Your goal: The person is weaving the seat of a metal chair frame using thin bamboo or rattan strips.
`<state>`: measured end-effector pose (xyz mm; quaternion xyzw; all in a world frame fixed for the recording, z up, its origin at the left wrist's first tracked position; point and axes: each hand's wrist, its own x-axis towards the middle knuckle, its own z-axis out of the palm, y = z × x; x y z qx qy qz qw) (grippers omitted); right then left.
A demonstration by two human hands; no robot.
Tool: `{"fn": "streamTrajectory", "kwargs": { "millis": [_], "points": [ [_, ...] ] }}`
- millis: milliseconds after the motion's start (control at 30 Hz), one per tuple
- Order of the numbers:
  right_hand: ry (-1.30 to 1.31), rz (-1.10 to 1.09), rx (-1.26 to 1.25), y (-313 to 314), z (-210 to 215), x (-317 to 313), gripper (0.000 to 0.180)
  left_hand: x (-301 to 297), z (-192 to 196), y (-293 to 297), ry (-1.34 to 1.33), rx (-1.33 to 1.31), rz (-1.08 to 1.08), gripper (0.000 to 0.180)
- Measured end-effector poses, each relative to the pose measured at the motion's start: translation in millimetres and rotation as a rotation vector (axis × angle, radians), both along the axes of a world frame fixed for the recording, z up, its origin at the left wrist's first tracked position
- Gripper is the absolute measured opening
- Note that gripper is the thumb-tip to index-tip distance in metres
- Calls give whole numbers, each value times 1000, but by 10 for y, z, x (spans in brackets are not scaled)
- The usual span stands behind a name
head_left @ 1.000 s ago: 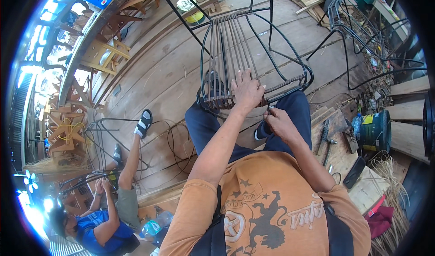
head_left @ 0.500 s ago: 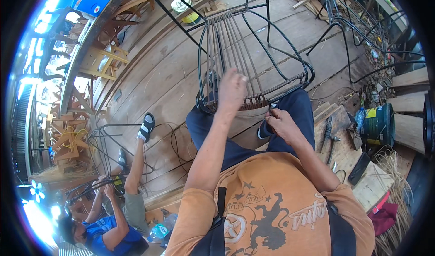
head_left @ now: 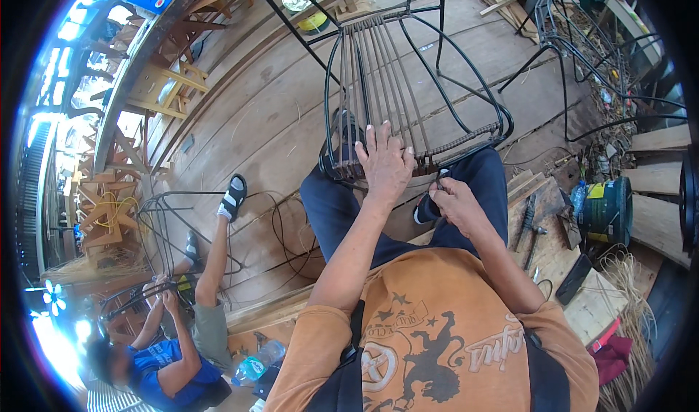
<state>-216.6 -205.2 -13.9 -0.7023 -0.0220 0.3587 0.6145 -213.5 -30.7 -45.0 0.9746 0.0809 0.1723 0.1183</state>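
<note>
A black metal chair frame [head_left: 502,124] stands between my knees, with brown cane-like strands [head_left: 386,69] stretched lengthwise across its seat. The near rail is wrapped in the same brown material. My left hand [head_left: 387,166] lies over the near ends of the strands, palm down, its fingers spread and holding nothing. Just below the near rail, to the right, my right hand [head_left: 457,199] is closed in a pinch. A short dark length of strand runs from the rail into its fingertips; the rest is hidden by the hand.
On the right lie hand tools [head_left: 530,222] on a board, a dark green bucket [head_left: 610,209] and a bundle of loose strands [head_left: 632,303]. More bare metal frames [head_left: 564,55] stand at the upper right. A co-worker in blue [head_left: 171,365] sits at the lower left, handling another frame.
My left hand has gone from loosely curled above the strands to spread flat over their near ends, slightly nearer me. My right hand keeps its pinch. The view has shifted slightly.
</note>
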Motion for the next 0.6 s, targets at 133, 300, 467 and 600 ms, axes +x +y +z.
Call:
{"fn": "streamTrajectory", "kwargs": {
  "millis": [133,300,467,600],
  "points": [
    [-5,-6,4,-21,58,-27,16,-24,0,18,-29,-17,-37,25],
    [39,-8,-12,-208,-16,-117,21,-108,105,-25,-217,-235,-64,29],
    [57,4,77,-332,48,-222,24,181,341,-235,-182,-406,-374,23],
    [-102,111,-65,-270,-78,-480,24,374,236,-357,-50,-759,-310,21]
  ]
}}
